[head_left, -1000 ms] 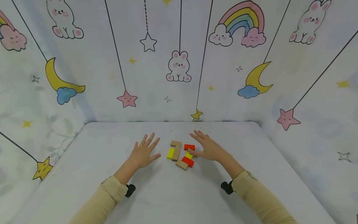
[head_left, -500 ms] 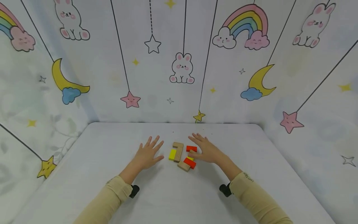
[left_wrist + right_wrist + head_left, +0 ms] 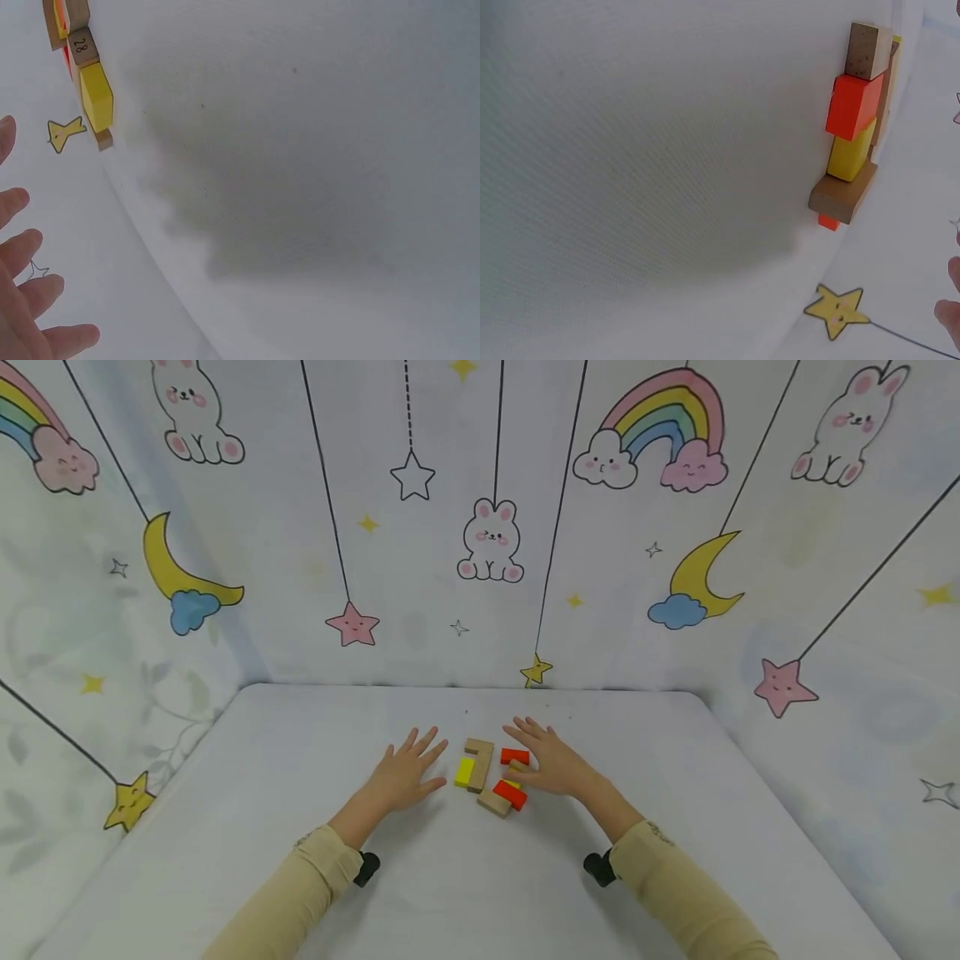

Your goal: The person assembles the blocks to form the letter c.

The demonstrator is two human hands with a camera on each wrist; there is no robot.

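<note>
Several small wooden blocks lie in a loose cluster mid-table in the head view. Among them are a yellow block [image 3: 464, 772], a long plain block [image 3: 481, 768], a red block [image 3: 514, 756] and a second red block [image 3: 511, 795] beside a plain one [image 3: 493, 803]. My left hand [image 3: 405, 777], fingers spread, hovers just left of the yellow block. On the other side, my right hand [image 3: 553, 762] has its fingers extended, and its thumb overlaps a second yellow block [image 3: 853, 151] and a plain block [image 3: 844, 193]. Neither hand holds anything. The number 28 marks one block end [image 3: 82, 45].
The white tabletop [image 3: 480, 893] reaches back to a curtain [image 3: 420, 552] printed with rabbits, stars and moons. Both forearms wear beige sleeves [image 3: 292, 893], with a black wrist camera [image 3: 367, 868] strapped at each wrist.
Both hands have drawn slightly inward, the left one moving right toward the blocks. The head view has shifted a little. The blocks keep their arrangement.
</note>
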